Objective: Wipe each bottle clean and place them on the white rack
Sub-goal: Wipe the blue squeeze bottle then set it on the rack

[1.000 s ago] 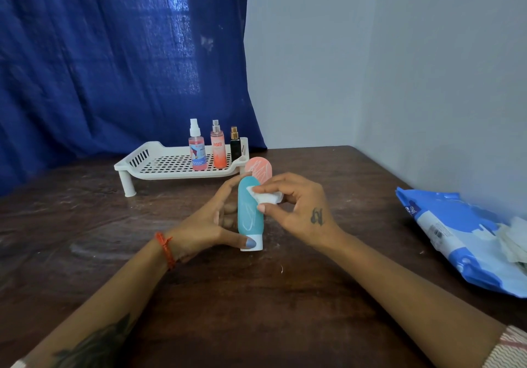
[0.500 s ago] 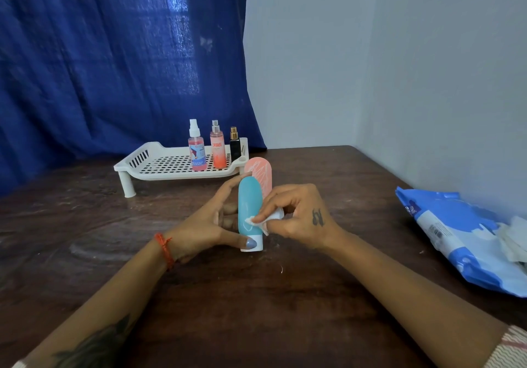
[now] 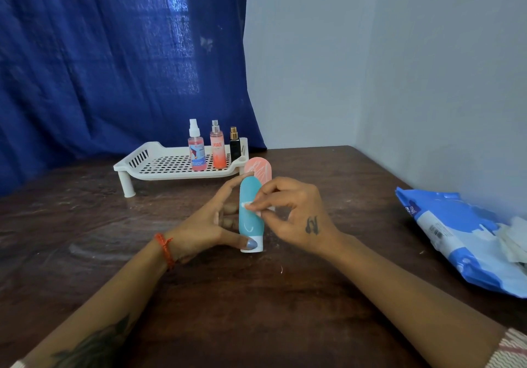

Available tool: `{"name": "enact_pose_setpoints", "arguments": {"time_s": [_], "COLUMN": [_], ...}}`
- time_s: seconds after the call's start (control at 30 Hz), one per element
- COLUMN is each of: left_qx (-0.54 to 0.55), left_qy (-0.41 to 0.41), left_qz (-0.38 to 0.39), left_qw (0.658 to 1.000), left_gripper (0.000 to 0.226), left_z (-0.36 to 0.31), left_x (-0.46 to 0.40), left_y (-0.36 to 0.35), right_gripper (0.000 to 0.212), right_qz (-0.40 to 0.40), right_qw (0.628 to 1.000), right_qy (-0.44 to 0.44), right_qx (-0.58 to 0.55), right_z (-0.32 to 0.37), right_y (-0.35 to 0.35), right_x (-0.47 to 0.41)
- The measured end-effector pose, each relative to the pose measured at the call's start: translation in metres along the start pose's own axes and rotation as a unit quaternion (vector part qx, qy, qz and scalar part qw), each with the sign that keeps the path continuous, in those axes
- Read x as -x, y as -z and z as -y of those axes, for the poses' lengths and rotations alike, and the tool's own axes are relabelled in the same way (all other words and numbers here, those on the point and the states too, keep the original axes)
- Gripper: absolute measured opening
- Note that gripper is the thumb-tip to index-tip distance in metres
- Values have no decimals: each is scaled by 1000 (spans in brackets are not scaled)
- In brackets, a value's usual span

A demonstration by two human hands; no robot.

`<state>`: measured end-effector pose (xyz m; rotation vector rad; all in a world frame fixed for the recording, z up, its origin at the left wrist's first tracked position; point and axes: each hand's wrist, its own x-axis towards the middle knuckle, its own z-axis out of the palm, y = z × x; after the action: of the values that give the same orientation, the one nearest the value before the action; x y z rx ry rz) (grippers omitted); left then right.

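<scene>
While left hand (image 3: pixel 211 225) grips it: teal bottle (image 3: pixel 249 216) upright (white cap down); right hand (image 3: pixel 296 213) pinches wipe (image 3: pixel 251 206)

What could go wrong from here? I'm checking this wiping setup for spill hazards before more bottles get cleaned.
1. The teal bottle stands on its small white cap, held only by the left hand; pressure from the wipe in the right hand may tip it.
2. The pink bottle stands close behind and could be knocked over.
3. Three bottles crowd the right end of the white rack, so placing another there may topple them.
</scene>
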<state>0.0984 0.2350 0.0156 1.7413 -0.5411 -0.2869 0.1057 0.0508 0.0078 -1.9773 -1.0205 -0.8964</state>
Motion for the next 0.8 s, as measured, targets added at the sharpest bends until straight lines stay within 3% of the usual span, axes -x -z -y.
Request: {"name": "enact_pose_setpoints", "arguments": {"time_s": [0.1,0.37,0.8], "left_qx": [1,-5,1], "left_qy": [-3,-8,-12], "left_qz": [7,5,-1], "left_qw": [1000,1000,1000], "left_gripper": [102,100,99], "left_z": [0,-1,-2], "left_x": [0,1,1], "left_y": [0,-1,-2], "right_gripper": [13,24,19], "right_qz": [8,-67,76], "right_qw": [999,995,966], "right_qy": [27,-17,184], "right_qx": [26,77,164], "right_z": [1,0,5], "right_y": [1,-3,5], "right_x": [0,0,-1]}}
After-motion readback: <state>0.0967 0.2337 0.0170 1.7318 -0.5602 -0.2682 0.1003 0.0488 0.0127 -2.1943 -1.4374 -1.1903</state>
